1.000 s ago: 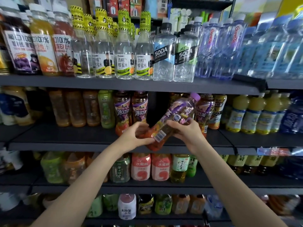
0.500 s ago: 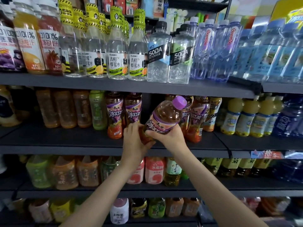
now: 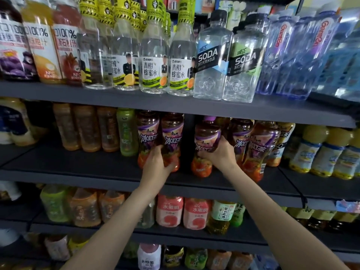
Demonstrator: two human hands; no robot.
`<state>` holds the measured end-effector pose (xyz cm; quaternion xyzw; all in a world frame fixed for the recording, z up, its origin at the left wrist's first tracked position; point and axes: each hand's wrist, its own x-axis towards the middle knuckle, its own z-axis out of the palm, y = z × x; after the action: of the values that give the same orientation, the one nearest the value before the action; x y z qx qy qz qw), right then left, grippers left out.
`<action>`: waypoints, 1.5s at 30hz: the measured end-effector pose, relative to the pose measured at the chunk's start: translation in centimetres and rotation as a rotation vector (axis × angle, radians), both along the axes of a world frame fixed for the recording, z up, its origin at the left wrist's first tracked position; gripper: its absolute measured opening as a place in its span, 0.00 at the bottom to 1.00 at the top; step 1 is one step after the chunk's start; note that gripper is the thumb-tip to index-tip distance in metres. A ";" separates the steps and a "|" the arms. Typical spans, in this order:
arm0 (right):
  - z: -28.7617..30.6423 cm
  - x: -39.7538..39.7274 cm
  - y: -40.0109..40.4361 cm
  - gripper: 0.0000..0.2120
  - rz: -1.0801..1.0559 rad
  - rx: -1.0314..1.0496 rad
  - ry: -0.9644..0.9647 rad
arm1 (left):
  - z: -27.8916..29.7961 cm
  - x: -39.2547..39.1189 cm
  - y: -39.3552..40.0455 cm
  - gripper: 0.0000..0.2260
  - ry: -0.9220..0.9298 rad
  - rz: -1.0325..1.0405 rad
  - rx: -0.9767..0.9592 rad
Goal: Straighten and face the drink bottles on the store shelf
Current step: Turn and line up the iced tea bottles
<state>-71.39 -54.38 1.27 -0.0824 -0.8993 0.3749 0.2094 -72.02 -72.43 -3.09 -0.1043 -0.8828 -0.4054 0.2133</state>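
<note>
Your right hand is wrapped around the middle of an iced tea bottle with a purple cap. Your grip there is pressed tight on the label, fingers round the side. The bottle stands upright on the dark middle shelf, and its orange bottom shows just below your grip.

Your left hand is closed on the low part of another iced tea bottle, one of a pair standing side by side. Its twin touches it on the side away from your right hand. Between your two grips there is a dark gap on the shelf.

On the far side of your right grip, two more tea bottles of the same kind stand close together, the front one touching your knuckles or nearly so; it is hard to tell. Past your left grip stands a green bottle, then some orange ones.

Above both grips, on the top shelf, are two clear soda bottles.
</note>
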 end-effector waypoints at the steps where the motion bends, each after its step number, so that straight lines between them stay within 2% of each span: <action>1: -0.1 -1.0 -0.2 0.29 -0.008 -0.039 -0.024 | 0.3 -0.5 0.2 0.30 -0.010 0.016 -0.019; 5: -0.4 -3.9 -1.2 0.28 -0.025 -0.051 -0.076 | 0.8 -2.7 1.1 0.31 -0.099 0.050 -0.030; 8: -1.9 -4.4 -1.7 0.27 -0.033 -0.062 -0.039 | 0.0 -3.8 1.5 0.23 -0.127 0.095 -0.034; 13: -7.0 -4.7 -2.0 0.26 -0.063 -0.061 -0.051 | -1.1 -4.4 1.0 0.21 -0.062 0.121 -0.101; 18: -7.2 -11.3 -2.2 0.22 -0.086 -0.145 -0.039 | -1.1 -4.5 1.2 0.23 -0.061 0.144 -0.151; 23: -6.8 -16.5 -2.0 0.14 -0.209 -0.110 -0.155 | -0.9 -4.5 1.2 0.22 -0.103 0.131 -0.143; 27: -6.2 -15.8 -1.9 0.17 -0.189 -0.146 -0.199 | -1.0 -4.5 1.2 0.22 -0.102 0.127 -0.135; 29: -6.4 -13.2 -2.0 0.20 -0.100 -0.126 -0.093 | -1.1 -4.4 1.3 0.24 -0.099 0.133 -0.163; 31: -6.6 -9.5 -1.8 0.23 -0.063 -0.062 0.169 | -1.1 -4.4 1.3 0.24 -0.088 0.148 -0.189; 34: -5.9 -4.3 -0.5 0.21 -0.148 0.008 0.519 | -1.1 -4.3 1.3 0.22 -0.076 0.150 -0.181; 36: -5.3 -1.9 0.7 0.23 -0.239 -0.027 0.619 | -1.1 -4.1 1.3 0.22 -0.087 0.138 -0.164; 39: -5.2 -0.8 1.7 0.29 -0.343 -0.117 0.524 | -0.9 -3.9 1.3 0.21 -0.107 0.127 -0.146; 42: -5.7 -1.6 2.1 0.38 -0.358 -0.219 0.234 | -0.6 -3.7 1.4 0.21 -0.120 0.117 -0.150; 45: -6.2 -2.8 2.8 0.39 -0.397 -0.212 0.097 | -0.4 -3.6 1.5 0.22 -0.130 0.114 -0.155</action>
<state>-74.17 -51.62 -4.88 -0.2610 -0.8099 0.4223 0.3124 -75.60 -70.89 -3.50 -0.0434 -0.9280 -0.3289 0.1697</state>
